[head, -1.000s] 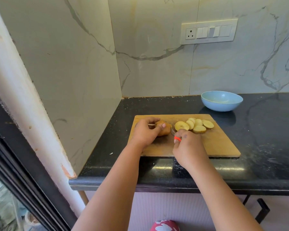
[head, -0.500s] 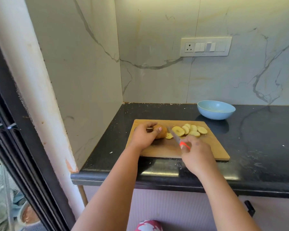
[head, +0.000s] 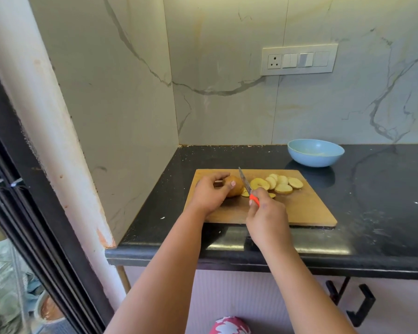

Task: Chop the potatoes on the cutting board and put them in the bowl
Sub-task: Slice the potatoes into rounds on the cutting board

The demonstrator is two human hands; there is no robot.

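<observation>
A wooden cutting board [head: 304,210] lies on the black counter. My left hand [head: 209,194] grips the uncut piece of potato [head: 235,186] near the board's left end. My right hand [head: 267,213] holds a knife [head: 245,183] by its orange handle, the blade raised and pointing away, just right of the potato. Several round potato slices [head: 279,184] lie in an overlapping row to the right of the blade, with small pieces below it. A light blue bowl [head: 315,153] stands behind the board's right end.
The black counter [head: 384,201] stretches to the right. Marble walls close the corner on the left and behind, with a switch panel [head: 299,60] on the back wall. A dark window frame runs down the left edge.
The knife has risen from the cut, its blade now lifted and pointing away beside the potato. A fresh slice lies by the blade. The camera has tilted upward.
</observation>
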